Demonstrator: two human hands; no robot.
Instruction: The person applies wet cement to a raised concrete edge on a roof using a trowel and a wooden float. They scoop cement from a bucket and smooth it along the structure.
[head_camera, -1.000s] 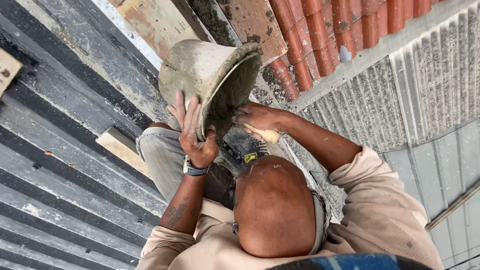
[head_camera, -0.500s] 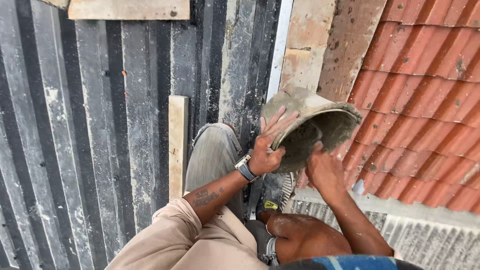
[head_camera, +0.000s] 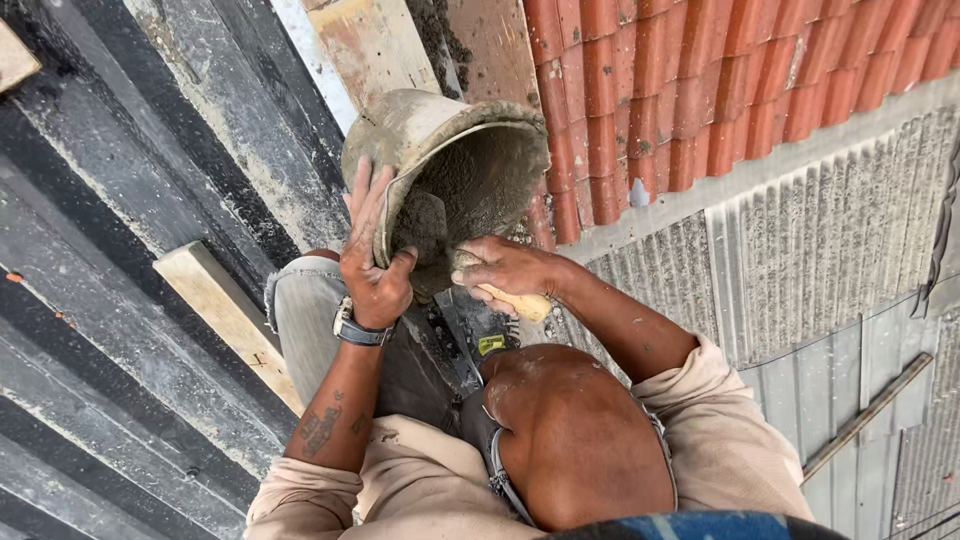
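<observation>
Gripping the rim of the bucket, your left hand has its thumb hooked inside the lip and its fingers spread up the outer wall. The bucket is tilted on its side, with its mouth turned toward you, and sits just above your bent knee in grey jeans. Its inside is coated with wet grey mortar.

Your right hand is closed tight around the pale wooden handle of a trowel, right at the bucket's lower lip. The trowel's blade reaches into the bucket and is smeared with mortar. The two hands are near each other, with the rim between them.

A watch sits on your left wrist. A wooden plank lies just to the left of your knee on the dark ribbed roof sheets. Red roof tiles run beyond the bucket, and grey corrugated sheeting lies on your right.
</observation>
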